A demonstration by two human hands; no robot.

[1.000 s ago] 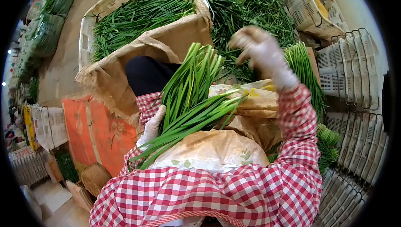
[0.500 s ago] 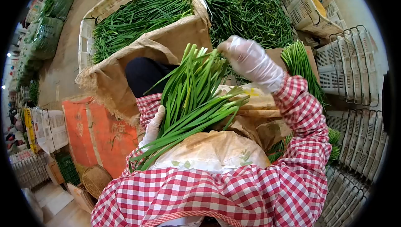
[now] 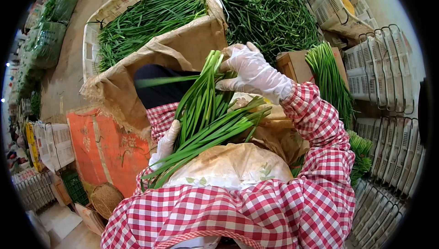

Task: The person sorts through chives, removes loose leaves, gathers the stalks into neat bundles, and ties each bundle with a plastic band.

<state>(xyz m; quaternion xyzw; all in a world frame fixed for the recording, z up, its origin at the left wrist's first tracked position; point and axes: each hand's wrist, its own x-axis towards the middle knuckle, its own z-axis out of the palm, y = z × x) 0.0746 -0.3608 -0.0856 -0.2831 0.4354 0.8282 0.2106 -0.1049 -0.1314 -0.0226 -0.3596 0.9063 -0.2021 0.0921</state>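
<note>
A loose bunch of garlic chives [image 3: 201, 107] lies across my lap, pale cut ends toward the top and leaves fanned out below. My left hand [image 3: 167, 141], in a whitish glove, holds the bunch from its left side; the thumb shows, while the other fingers are hidden under the leaves. My gloved right hand [image 3: 251, 70] is at the upper right of the bunch, thumb and fingers curled about the stalks near the cut ends. One blurred leaf sticks out to the left over my dark trouser leg [image 3: 157, 95]. Beneath the bunch is a stained, pale apron [image 3: 228, 164].
Ahead on the left, a white crate [image 3: 91, 50] lined with brown cloth [image 3: 123, 77] holds chives. Beside it rises a heap of loose greens [image 3: 270, 15]. To the right, a tidy chive bundle [image 3: 327, 73] leans on a box [image 3: 290, 63], near stacked crates [image 3: 379, 73]. An orange sack [image 3: 109, 146] lies left.
My right hand has come left and down onto the stalks, its fingers now around them. The cut ends are drawn closer together, and a leaf swings out left. My left hand stays at the bunch.
</note>
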